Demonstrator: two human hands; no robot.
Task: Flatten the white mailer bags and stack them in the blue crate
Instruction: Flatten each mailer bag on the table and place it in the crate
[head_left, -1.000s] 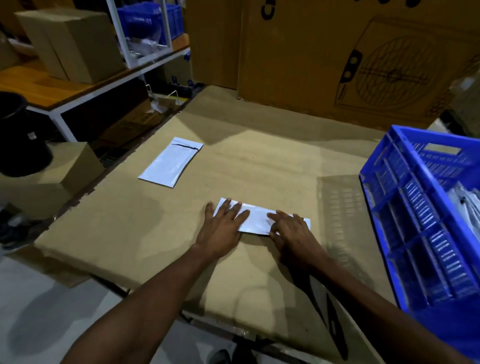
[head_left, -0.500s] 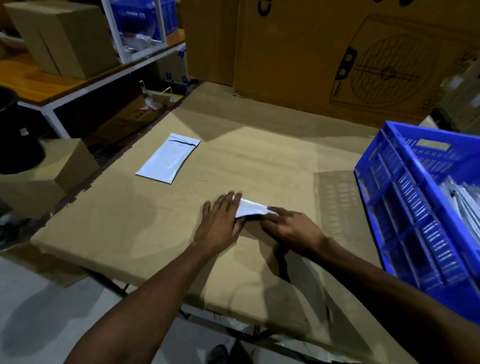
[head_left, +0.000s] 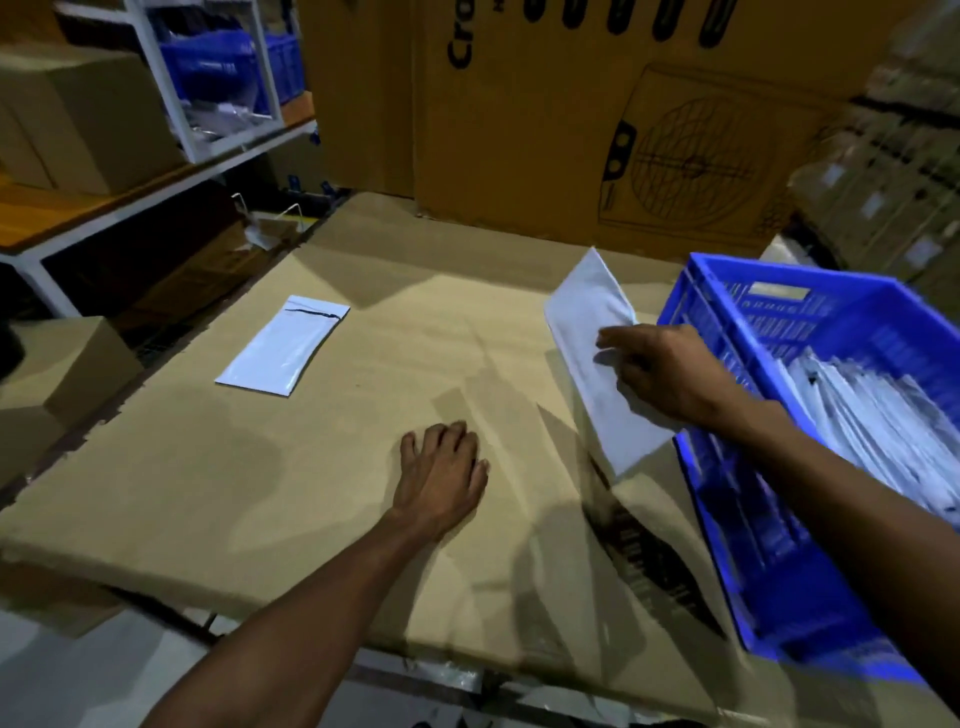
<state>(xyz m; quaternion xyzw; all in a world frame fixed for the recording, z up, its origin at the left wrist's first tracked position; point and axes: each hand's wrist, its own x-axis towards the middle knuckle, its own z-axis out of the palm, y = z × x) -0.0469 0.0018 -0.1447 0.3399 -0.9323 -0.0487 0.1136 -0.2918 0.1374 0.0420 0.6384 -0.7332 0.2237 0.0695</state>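
My right hand (head_left: 660, 371) pinches a flat white mailer bag (head_left: 592, 312) and holds it in the air, tilted, just left of the blue crate (head_left: 727, 291). The crate stands at the right of the cardboard-covered table (head_left: 415, 338) and holds several white mailer bags (head_left: 872, 415) leaning in a row. My left hand (head_left: 441, 478) rests flat on the cardboard near the front middle, fingers spread, holding nothing. A second white mailer bag (head_left: 285, 345) lies flat at the table's left, apart from both hands.
A big printed cardboard carton (head_left: 649, 130) stands along the table's back edge. At the left are a white-framed shelf (head_left: 156, 176) with brown boxes and another blue crate (head_left: 228, 67), and a low cardboard box (head_left: 67, 364) by the table.
My right hand lifted the mailer off the table and carried it right, toward the crate. My left hand let go of it and stayed on the cardboard.
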